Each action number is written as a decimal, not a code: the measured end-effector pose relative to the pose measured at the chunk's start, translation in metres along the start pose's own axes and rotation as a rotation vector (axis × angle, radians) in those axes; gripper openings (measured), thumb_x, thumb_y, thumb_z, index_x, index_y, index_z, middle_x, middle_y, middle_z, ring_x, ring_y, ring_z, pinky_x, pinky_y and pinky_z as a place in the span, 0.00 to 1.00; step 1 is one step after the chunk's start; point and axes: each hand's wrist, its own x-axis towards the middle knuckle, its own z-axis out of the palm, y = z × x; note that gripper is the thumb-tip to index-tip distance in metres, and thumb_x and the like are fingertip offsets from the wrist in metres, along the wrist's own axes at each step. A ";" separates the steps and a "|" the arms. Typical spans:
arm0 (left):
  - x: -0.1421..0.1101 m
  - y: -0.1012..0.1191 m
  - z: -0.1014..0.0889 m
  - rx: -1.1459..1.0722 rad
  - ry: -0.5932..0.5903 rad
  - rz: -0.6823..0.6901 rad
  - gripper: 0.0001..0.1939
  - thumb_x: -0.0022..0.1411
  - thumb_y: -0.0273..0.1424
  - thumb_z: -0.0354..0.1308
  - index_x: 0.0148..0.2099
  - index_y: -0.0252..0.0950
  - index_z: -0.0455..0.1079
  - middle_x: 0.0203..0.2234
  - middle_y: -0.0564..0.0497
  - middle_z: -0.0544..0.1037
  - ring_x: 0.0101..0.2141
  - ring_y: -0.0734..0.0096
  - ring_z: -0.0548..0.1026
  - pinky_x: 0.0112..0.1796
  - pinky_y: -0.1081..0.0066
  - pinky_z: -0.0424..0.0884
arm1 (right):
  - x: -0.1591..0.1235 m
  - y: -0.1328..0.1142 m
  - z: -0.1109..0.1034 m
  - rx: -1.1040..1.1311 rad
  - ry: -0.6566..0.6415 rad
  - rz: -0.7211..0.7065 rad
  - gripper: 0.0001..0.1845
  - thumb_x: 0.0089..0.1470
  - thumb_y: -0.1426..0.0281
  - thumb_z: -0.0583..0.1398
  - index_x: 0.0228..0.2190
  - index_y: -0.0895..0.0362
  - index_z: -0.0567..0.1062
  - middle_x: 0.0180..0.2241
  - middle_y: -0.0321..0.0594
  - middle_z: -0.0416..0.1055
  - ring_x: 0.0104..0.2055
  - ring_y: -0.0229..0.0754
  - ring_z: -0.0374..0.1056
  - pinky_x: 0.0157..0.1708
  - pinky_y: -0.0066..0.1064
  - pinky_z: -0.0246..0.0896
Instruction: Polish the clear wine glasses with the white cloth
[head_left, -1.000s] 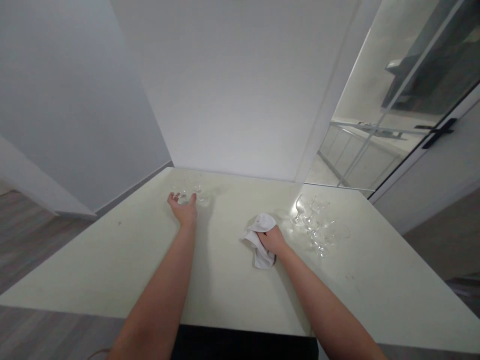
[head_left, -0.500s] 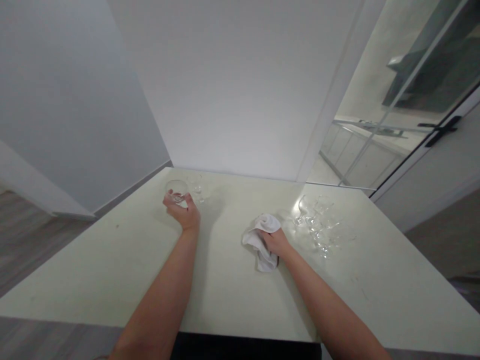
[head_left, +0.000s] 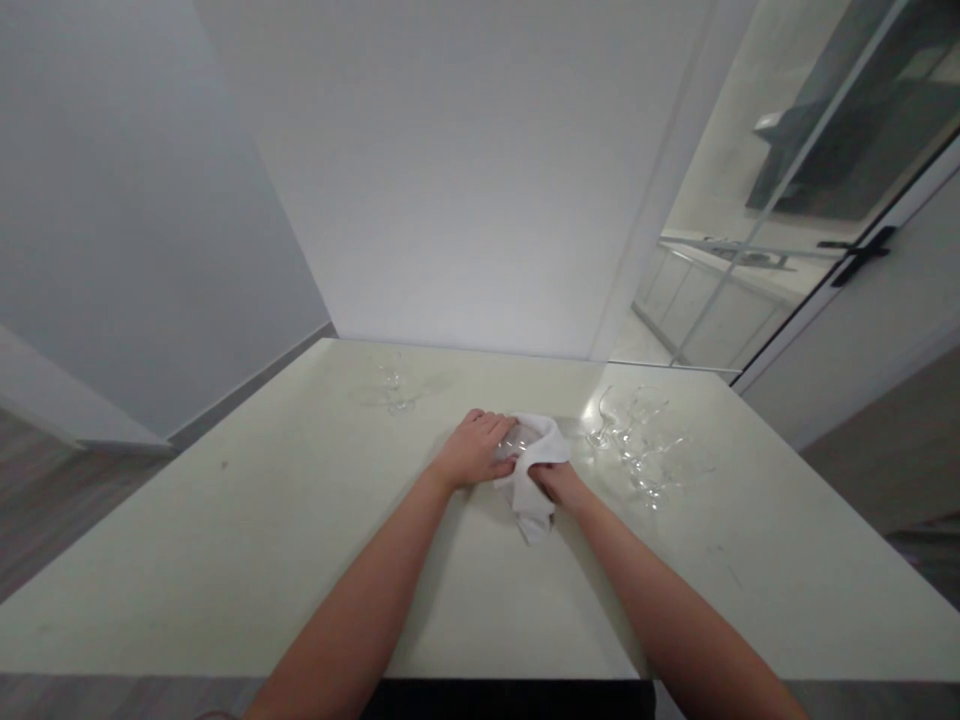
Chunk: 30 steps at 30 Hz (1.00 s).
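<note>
My left hand (head_left: pixel 474 450) is closed around a clear glass bowl (head_left: pixel 517 438) near the middle of the table. Against the bowl's right side lies a white cloth (head_left: pixel 546 440), one end of it hanging down toward the tabletop. My right hand (head_left: pixel 561 484) grips this cloth from the right, its fingertips partly hidden in the folds. Part of the bowl is covered by the cloth and by my left fingers.
The white table (head_left: pixel 225 560) has a wall panel (head_left: pixel 465 200) along its back edge. Several clear glass pieces (head_left: pixel 637 440) lie in a cluster at right. Another small clear glass item (head_left: pixel 395 385) stands at back left. A glazed door with a black handle (head_left: pixel 862 255) is at right.
My left hand has brought the glass bowl from the back left to the middle, where it now meets the cloth. My right hand stays at nearly the same spot, still holding the cloth.
</note>
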 end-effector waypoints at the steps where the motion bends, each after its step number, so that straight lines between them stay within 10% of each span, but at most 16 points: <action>1: 0.002 0.001 0.000 0.012 -0.027 0.008 0.24 0.59 0.39 0.57 0.55 0.33 0.64 0.45 0.41 0.75 0.46 0.57 0.72 0.49 0.60 0.61 | -0.001 -0.003 0.003 -0.023 -0.019 0.003 0.17 0.40 0.62 0.68 0.35 0.56 0.78 0.37 0.41 0.78 0.42 0.49 0.73 0.50 0.45 0.66; 8: 0.010 0.009 0.008 0.096 -0.194 -0.151 0.10 0.65 0.33 0.53 0.46 0.33 0.67 0.27 0.44 0.78 0.31 0.60 0.76 0.38 0.64 0.63 | -0.006 -0.009 0.009 -0.171 -0.007 -0.050 0.30 0.38 0.63 0.71 0.46 0.53 0.75 0.50 0.41 0.74 0.54 0.49 0.68 0.63 0.48 0.51; 15: 0.005 0.011 0.005 0.001 0.043 -0.098 0.13 0.63 0.34 0.53 0.48 0.34 0.67 0.35 0.42 0.77 0.39 0.59 0.74 0.42 0.63 0.64 | 0.004 -0.012 -0.001 -0.058 0.354 -0.036 0.18 0.44 0.61 0.66 0.37 0.56 0.76 0.41 0.43 0.77 0.44 0.49 0.72 0.52 0.44 0.64; 23: 0.013 0.025 0.028 -1.165 -0.005 -0.389 0.19 0.63 0.44 0.48 0.30 0.34 0.65 0.23 0.52 0.69 0.26 0.71 0.67 0.28 0.73 0.61 | 0.006 -0.008 -0.004 0.181 0.287 0.095 0.16 0.38 0.63 0.67 0.32 0.55 0.76 0.34 0.40 0.78 0.38 0.48 0.72 0.41 0.38 0.69; 30: 0.011 0.027 0.040 -1.380 0.078 -0.451 0.16 0.50 0.40 0.65 0.32 0.34 0.66 0.23 0.56 0.67 0.25 0.77 0.64 0.27 0.76 0.59 | 0.013 -0.016 0.003 0.410 0.489 0.168 0.15 0.35 0.64 0.68 0.29 0.55 0.74 0.31 0.39 0.77 0.36 0.49 0.74 0.38 0.38 0.71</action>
